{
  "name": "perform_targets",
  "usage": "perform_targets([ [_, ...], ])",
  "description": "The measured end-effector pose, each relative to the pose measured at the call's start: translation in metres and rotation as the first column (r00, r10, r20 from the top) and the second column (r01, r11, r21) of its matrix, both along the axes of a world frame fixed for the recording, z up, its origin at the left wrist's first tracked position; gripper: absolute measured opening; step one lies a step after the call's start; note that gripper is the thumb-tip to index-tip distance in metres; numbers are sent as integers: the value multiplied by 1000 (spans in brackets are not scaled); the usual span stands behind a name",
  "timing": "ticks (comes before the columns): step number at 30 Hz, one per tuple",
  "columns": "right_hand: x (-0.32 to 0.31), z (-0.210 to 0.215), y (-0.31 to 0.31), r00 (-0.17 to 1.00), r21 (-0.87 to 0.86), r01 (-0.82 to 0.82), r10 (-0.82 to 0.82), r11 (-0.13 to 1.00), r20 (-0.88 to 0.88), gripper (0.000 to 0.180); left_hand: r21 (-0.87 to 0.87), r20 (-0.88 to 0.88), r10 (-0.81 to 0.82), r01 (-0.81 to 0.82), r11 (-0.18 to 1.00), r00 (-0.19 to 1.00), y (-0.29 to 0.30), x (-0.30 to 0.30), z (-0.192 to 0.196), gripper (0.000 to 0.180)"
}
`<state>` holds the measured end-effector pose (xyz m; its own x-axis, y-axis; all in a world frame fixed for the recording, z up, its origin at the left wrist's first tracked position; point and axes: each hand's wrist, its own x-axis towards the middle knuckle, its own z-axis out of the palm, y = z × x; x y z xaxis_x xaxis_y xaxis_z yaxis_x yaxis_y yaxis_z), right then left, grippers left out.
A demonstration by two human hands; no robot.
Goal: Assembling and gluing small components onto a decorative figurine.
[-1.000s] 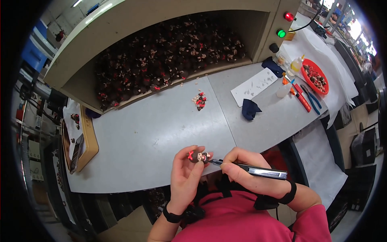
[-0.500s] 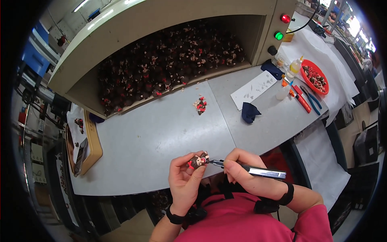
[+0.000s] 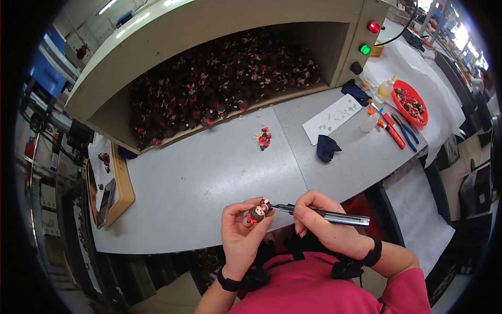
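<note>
Figurine (image 3: 257, 213), small, dark brown head, red bits, pinched in my left hand (image 3: 241, 234); right hand (image 3: 325, 227) clasps knife (image 3: 324, 214), tip at figurine.

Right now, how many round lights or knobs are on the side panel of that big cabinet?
3, stacked down the cabinet's right front panel: a lit red light at the top, a lit green light below it, and a black knob lowest. Others may sit out of view.

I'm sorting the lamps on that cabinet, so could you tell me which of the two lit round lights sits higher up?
The red light sits higher, near the top corner of the cream cabinet. The green light is just below it, with a dark knob lower still.
</note>
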<state>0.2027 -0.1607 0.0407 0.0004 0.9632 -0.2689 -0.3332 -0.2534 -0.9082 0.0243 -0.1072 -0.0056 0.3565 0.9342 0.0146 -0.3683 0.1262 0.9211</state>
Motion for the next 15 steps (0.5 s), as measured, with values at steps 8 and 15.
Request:
perform_targets([
  [8, -2, 1, 0, 999, 52, 29, -30, 998, 21, 16, -61, 54, -66, 69, 996, 996, 0, -4, 0, 39],
  [15, 12, 10, -3, 946, 205, -84, 13, 975, 323, 12, -72, 112, -93, 101, 992, 989, 1, -5, -7, 39],
])
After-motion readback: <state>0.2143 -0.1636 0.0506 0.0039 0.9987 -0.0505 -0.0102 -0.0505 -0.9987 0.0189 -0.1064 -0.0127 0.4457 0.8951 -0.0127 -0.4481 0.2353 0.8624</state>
